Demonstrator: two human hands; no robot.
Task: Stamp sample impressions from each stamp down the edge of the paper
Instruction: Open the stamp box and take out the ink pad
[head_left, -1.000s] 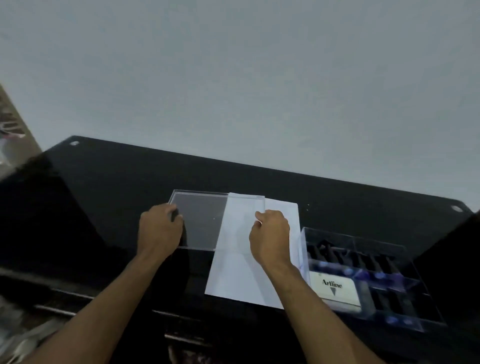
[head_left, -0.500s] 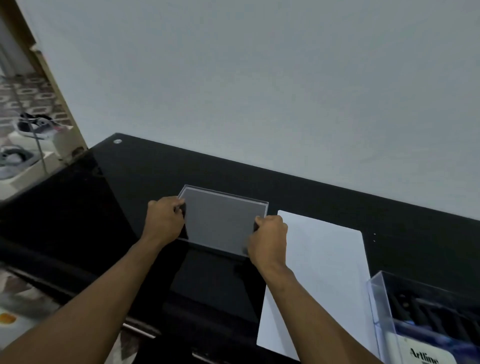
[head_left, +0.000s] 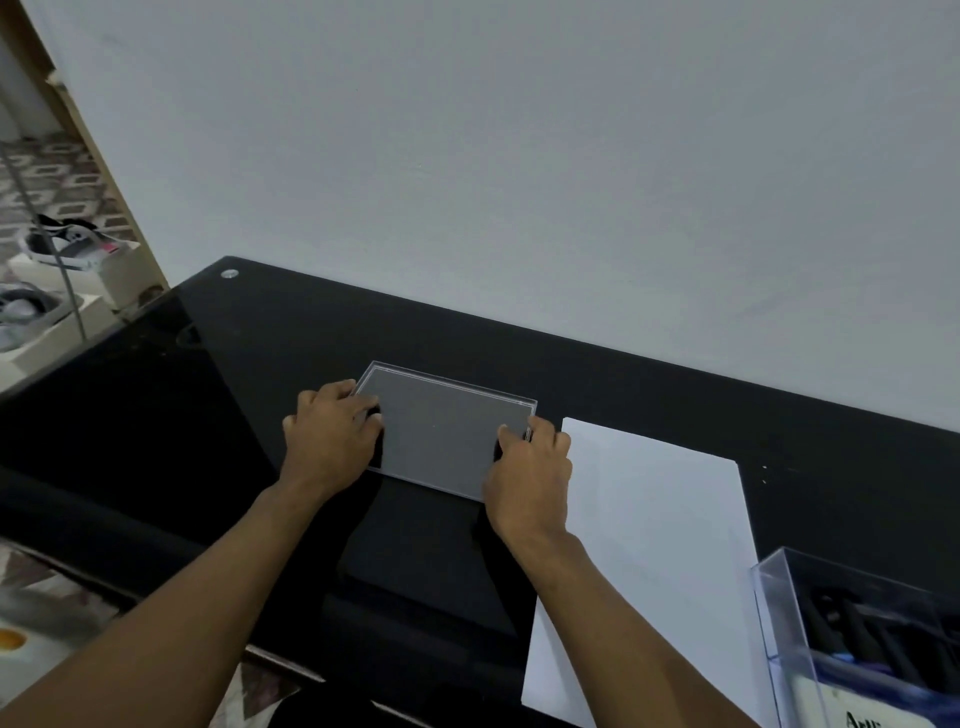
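Black glass desk (head_left: 270, 364): both hands, left (head_left: 332, 434) and right (head_left: 530, 470), grip the clear lid (head_left: 441, 431) by its ends; set it flat, clear of the paper (head_left: 649, 545) beside it and the stamp box (head_left: 872, 639).

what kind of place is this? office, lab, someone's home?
Most likely a home. A black glass desk stands against a plain wall, and shoes sit on low shelves over a patterned tile floor through the opening at left. The white paper and clear stamp box are ordinary stationery.

paper (head_left: 654, 545): white, flat on desk | stamps (head_left: 878, 639): dark, in clear box
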